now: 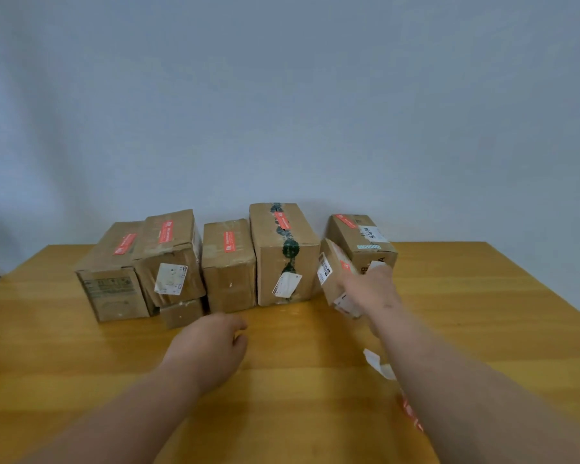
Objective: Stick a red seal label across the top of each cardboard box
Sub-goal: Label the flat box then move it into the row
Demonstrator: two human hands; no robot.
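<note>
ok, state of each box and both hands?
Far-left box: sealed, red label on top.
Second box: labelled, tilted.
Middle box: labelled.
Tall box: labelled.
Back-right box: labelled.
Small box: tilted, held.
Right hand: gripping small box.
Left hand: empty.

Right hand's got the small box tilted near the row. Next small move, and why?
Probably set the small box flat on the table, beside the tall box. The right hand holds it tilted, and a red label already shows on it. The other boxes in the row carry red labels too. The left hand hovers empty.
</note>
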